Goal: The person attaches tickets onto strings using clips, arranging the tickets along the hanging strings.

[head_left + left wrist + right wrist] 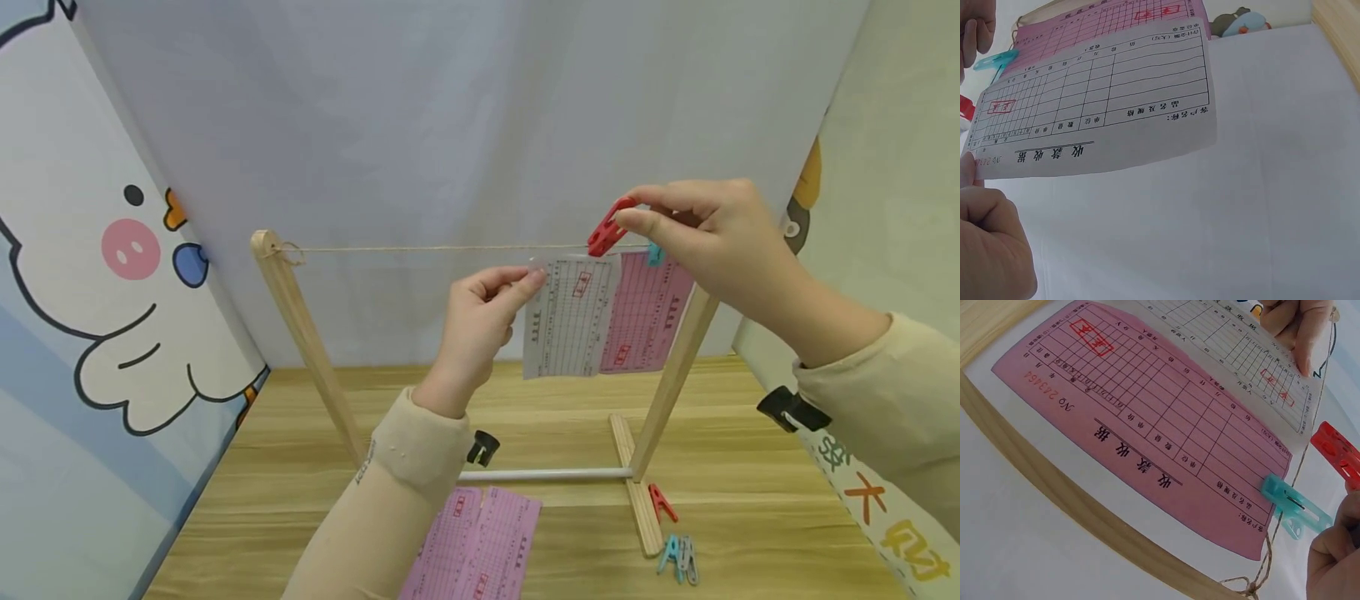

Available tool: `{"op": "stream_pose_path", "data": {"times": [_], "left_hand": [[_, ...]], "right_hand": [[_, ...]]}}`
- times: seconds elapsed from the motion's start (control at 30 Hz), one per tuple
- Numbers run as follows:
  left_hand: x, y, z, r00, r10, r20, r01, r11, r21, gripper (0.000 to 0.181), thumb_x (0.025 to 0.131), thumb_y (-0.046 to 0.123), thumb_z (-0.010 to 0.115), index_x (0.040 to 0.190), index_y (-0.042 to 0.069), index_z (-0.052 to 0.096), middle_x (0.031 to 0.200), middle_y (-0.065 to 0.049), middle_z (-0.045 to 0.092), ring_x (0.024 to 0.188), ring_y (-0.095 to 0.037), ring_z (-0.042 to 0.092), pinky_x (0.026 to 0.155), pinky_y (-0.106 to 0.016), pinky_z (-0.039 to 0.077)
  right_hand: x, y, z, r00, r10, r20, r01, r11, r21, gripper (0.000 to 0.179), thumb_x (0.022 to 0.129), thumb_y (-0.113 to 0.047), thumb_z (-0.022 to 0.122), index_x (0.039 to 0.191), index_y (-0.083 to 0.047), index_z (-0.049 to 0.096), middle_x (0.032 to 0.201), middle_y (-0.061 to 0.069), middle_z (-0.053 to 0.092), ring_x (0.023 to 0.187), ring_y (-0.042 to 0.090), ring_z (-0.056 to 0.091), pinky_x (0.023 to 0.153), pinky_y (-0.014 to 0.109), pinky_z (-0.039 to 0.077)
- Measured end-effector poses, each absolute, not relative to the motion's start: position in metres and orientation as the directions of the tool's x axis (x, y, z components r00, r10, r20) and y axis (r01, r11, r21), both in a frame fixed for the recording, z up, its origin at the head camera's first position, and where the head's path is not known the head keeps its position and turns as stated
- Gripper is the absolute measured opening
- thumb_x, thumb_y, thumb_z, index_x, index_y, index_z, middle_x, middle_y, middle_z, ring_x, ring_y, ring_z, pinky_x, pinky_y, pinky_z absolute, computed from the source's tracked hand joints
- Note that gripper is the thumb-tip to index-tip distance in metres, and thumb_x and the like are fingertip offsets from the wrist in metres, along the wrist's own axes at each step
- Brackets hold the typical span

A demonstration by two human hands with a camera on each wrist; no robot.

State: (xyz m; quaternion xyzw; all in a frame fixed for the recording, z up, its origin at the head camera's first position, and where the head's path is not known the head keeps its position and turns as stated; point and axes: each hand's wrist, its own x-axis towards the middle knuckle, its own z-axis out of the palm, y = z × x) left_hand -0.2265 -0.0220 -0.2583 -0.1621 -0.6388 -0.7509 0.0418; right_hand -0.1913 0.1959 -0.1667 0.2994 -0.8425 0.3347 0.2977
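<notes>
My left hand (478,321) pinches the upper left corner of a white receipt sheet (572,325) between thumb and fingers, keeping it just below the string (420,248). In my right hand (723,242), thumb and fingers grip a red clothespin (606,230), its tip right at the string above the sheet's top edge. Beside the white sheet hangs a pink receipt (647,321), fastened to the string by a teal clothespin (1294,503). The two sheets overlap a little along their sides. In the right wrist view the red clothespin's tip is beside the string.
A wooden post (303,333) and a second post (675,387) carry the string, joined low by a white rod (551,475). Pink receipts (498,542) lie on the wooden table (577,550). Near the right foot lie a red clothespin (663,503), a teal one (672,557) and a grey one (688,560).
</notes>
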Motion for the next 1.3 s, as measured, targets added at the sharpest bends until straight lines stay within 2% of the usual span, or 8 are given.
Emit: {"op": "stream_pose_path", "data": {"times": [0.1, 0.3, 0.63, 0.87, 0.9, 1.0, 1.13, 1.3], "left_hand": [[-0.227, -0.021, -0.258, -0.943, 0.143, 0.301, 0.274, -0.18, 0.945, 0.025, 0.093, 0.012, 0.069, 0.109, -0.007, 0.07, 0.053, 0.008, 0.036, 0.044, -0.004, 0.022, 0.043, -0.02, 0.019], [-0.226, -0.021, -0.258, -0.942, 0.144, 0.304, 0.277, -0.18, 0.944, 0.024, 0.094, 0.012, 0.068, 0.108, -0.007, 0.07, 0.053, 0.009, 0.036, 0.044, -0.004, 0.022, 0.042, -0.02, 0.019], [-0.224, -0.021, -0.259, -0.948, 0.132, 0.289, 0.262, -0.188, 0.946, 0.025, 0.094, 0.011, 0.068, 0.108, -0.009, 0.069, 0.053, 0.009, 0.037, 0.044, -0.004, 0.023, 0.043, -0.02, 0.019], [-0.225, -0.022, -0.261, -0.952, 0.127, 0.278, 0.251, -0.192, 0.949, 0.024, 0.094, 0.012, 0.068, 0.108, -0.008, 0.069, 0.053, 0.008, 0.037, 0.043, -0.005, 0.022, 0.043, -0.02, 0.019], [-0.225, -0.022, -0.261, -0.952, 0.126, 0.279, 0.253, -0.192, 0.948, 0.024, 0.094, 0.012, 0.068, 0.108, -0.008, 0.069, 0.053, 0.009, 0.037, 0.043, -0.005, 0.022, 0.043, -0.02, 0.019], [-0.226, -0.021, -0.262, -0.95, 0.125, 0.288, 0.262, -0.19, 0.946, 0.024, 0.093, 0.011, 0.068, 0.107, -0.009, 0.069, 0.054, 0.009, 0.037, 0.043, -0.005, 0.023, 0.043, -0.02, 0.019], [-0.227, -0.021, -0.263, -0.947, 0.126, 0.295, 0.269, -0.186, 0.945, 0.024, 0.093, 0.012, 0.068, 0.107, -0.008, 0.069, 0.054, 0.009, 0.037, 0.043, -0.005, 0.023, 0.043, -0.02, 0.019], [-0.228, -0.021, -0.264, -0.947, 0.121, 0.297, 0.272, -0.191, 0.943, 0.024, 0.093, 0.012, 0.068, 0.107, -0.009, 0.069, 0.053, 0.009, 0.036, 0.043, -0.004, 0.023, 0.042, -0.02, 0.019]], "right_hand": [[-0.192, 0.194, -0.165, -0.655, -0.308, 0.69, -0.688, 0.621, -0.376, 0.015, 0.092, -0.009, 0.069, 0.104, -0.005, 0.077, 0.074, -0.007, 0.067, 0.049, 0.007, 0.036, 0.046, 0.021, 0.031], [-0.196, 0.188, -0.161, -0.697, -0.31, 0.647, -0.659, 0.633, -0.407, 0.017, 0.094, -0.013, 0.068, 0.107, -0.005, 0.077, 0.091, 0.014, 0.074, 0.047, 0.008, 0.034, 0.045, 0.02, 0.029], [-0.193, 0.179, -0.154, -0.774, -0.31, 0.552, -0.587, 0.678, -0.443, 0.024, 0.098, -0.023, 0.064, 0.112, -0.007, 0.075, 0.1, 0.015, 0.074, 0.04, 0.007, 0.022, 0.038, 0.023, 0.024], [-0.194, 0.174, -0.151, -0.826, -0.279, 0.49, -0.515, 0.725, -0.458, 0.028, 0.098, -0.029, 0.063, 0.113, -0.009, 0.075, 0.106, 0.015, 0.074, 0.042, 0.008, 0.022, 0.041, 0.024, 0.025], [-0.195, 0.174, -0.151, -0.835, -0.274, 0.477, -0.504, 0.729, -0.463, 0.029, 0.098, -0.029, 0.063, 0.114, -0.009, 0.075, 0.106, 0.015, 0.074, 0.042, 0.008, 0.022, 0.041, 0.025, 0.025], [-0.196, 0.173, -0.15, -0.856, -0.263, 0.445, -0.477, 0.735, -0.482, 0.03, 0.098, -0.03, 0.063, 0.115, -0.008, 0.074, 0.08, 0.012, 0.073, 0.043, 0.008, 0.022, 0.041, 0.025, 0.024], [-0.196, 0.17, -0.147, -0.872, -0.262, 0.413, -0.452, 0.756, -0.474, 0.032, 0.098, -0.032, 0.063, 0.117, -0.008, 0.073, 0.05, 0.005, 0.048, 0.044, 0.009, 0.023, 0.041, 0.025, 0.024], [-0.198, 0.165, -0.144, -0.894, -0.26, 0.365, -0.413, 0.791, -0.45, 0.032, 0.098, -0.035, 0.061, 0.116, -0.012, 0.074, 0.081, 0.011, 0.071, 0.049, 0.012, 0.03, 0.046, 0.026, 0.029]]}}
